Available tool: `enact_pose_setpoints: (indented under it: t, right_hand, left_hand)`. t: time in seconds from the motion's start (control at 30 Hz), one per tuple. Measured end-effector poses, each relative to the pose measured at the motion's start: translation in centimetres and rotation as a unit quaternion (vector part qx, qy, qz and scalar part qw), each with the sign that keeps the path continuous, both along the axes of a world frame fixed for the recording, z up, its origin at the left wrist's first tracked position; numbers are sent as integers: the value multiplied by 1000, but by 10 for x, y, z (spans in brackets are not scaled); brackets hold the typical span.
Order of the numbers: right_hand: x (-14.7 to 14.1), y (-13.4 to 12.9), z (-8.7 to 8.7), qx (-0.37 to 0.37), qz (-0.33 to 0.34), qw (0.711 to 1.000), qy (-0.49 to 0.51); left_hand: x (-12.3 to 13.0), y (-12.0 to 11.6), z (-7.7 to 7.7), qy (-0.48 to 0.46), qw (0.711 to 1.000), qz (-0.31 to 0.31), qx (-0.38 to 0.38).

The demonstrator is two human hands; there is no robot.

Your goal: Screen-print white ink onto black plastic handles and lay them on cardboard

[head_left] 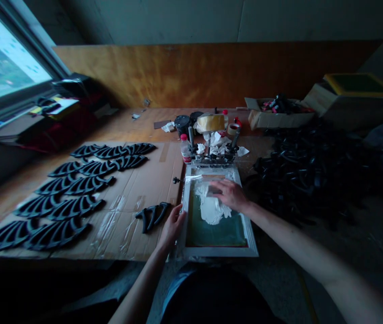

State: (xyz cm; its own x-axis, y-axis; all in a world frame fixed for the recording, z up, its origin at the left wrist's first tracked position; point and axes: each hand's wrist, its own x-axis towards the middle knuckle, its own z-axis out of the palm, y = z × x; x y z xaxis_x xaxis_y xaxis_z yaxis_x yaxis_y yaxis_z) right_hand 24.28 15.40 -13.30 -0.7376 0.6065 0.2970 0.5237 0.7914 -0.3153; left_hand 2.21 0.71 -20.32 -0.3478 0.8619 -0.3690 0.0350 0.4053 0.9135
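Note:
A screen printing frame (251, 234) lies flat before me, with green mesh and a thick smear of white ink (208, 211) on its upper half. My right hand (230, 194) is closed on a small pale squeegee (213, 191), which rests in the ink. At the frame's left edge, my left hand (174, 225) has its fingers closed on the rim; its fingertips are partly hidden. Close by on the cardboard is a small group of black curved plastic pieces (152, 217). A metal clamp (212, 159) sits at the frame's far end.
Rows of black curved parts (73, 186) cover the cardboard sheet (124, 234) on the left. A dark heap of black parts (313, 171) is piled on the right. Behind the clamp stand a red-capped bottle (185, 150), crumpled tissues (219, 143) and black tubs (182, 123).

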Motion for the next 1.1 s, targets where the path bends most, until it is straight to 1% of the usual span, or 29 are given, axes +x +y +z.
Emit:
enact_pose_setpoints:
  t: [0.07, 0.1, 0.17, 0.23, 0.27, 0.3, 0.33, 0.4, 0.47, 0.5, 0.53, 0.57, 0.6, 0.63, 0.67, 0.7, 0.73, 0.77, 0.8, 0.83, 0.87, 0.9, 0.93, 0.97, 1.0, 1.03, 1.07, 1.1]
  right_hand:
    - [-5, 23, 15, 9, -74, 997, -8]
    - [-2, 35, 21, 15, -108, 994, -9]
    - [17, 55, 29, 20, -182, 983, 18]
    - [46, 70, 27, 5, -263, 963, 61]
    - [61, 74, 22, -14, -292, 954, 68]
    - [73, 74, 14, -36, -305, 950, 60]
    - [81, 70, 3, -57, -303, 950, 45]
    - [84, 52, -24, -93, -258, 962, 8]
    - [71, 25, -49, -98, -190, 976, -31]
    - [61, 11, -59, -91, -159, 981, -59]
    - [51, -1, -65, -83, -137, 983, -88]
    - [41, -11, -69, -81, -130, 981, -117]
    - [33, -20, -70, -88, -137, 977, -140]
    - [24, -27, -69, -106, -156, 970, -150]
    - [17, -36, -66, -127, -180, 964, -148]
    - [9, -44, -62, -144, -201, 960, -134]
    - [2, -54, -57, -155, -205, 960, -111]
    - [-5, -64, -53, -157, -185, 967, -83]
    - [-11, -73, -49, -155, -138, 977, -55]
    - [-15, -79, -46, -153, -72, 985, -31]
    - [-15, -82, -43, -152, -5, 988, -13]
    - [-11, -81, -40, -150, 40, 988, -2]
    - [-1, -74, -37, -142, 44, 989, 0]
    - [15, -64, -34, -125, 2, 992, -11]
    - [36, -51, -32, -101, -74, 992, -33]
    - [61, -36, -30, -66, -171, 981, -70]
    - [88, -22, -31, -33, -259, 958, -119]
    - [115, -10, -33, -11, -320, 931, -173]
  left_hand:
    - [-1, -2, 16, -12, 1000, 2, 13]
    - [-1, -2, 27, -17, 999, 8, 26]
    - [-1, -1, 53, -27, 998, 23, 53]
    - [-1, 5, 82, -39, 995, 37, 81]
    - [0, 11, 95, -46, 992, 46, 107]
    - [0, 19, 109, -54, 987, 54, 143]
    - [1, 29, 121, -63, 979, 61, 186]
    - [1, 52, 140, -88, 959, 68, 261]
    - [1, 71, 151, -115, 948, 63, 291]
    - [3, 77, 152, -126, 944, 70, 296]
    - [7, 79, 149, -136, 940, 86, 301]
    - [13, 76, 142, -142, 937, 107, 301]
    - [21, 70, 132, -151, 938, 123, 286]
    - [32, 59, 118, -166, 946, 122, 249]
    - [45, 46, 102, -186, 956, 111, 198]
    - [57, 32, 86, -212, 968, 65, 115]
    - [70, 17, 69, -245, 969, 13, 29]
    - [80, 3, 54, -280, 960, -4, -15]
    - [86, -8, 41, -313, 949, -11, -44]
    - [87, -17, 31, -341, 938, 1, -59]
    - [83, -24, 23, -355, 932, 24, -63]
    - [72, -28, 17, -352, 933, 51, -62]
    - [55, -31, 11, -326, 940, 83, -61]
    - [32, -32, 7, -279, 952, 113, -62]
    - [7, -34, 3, -211, 965, 142, -61]
    - [-20, -36, -2, -124, 974, 174, -72]
    - [-47, -39, -6, -36, 977, 180, -105]
    - [-70, -42, -9, 66, 973, 158, -152]
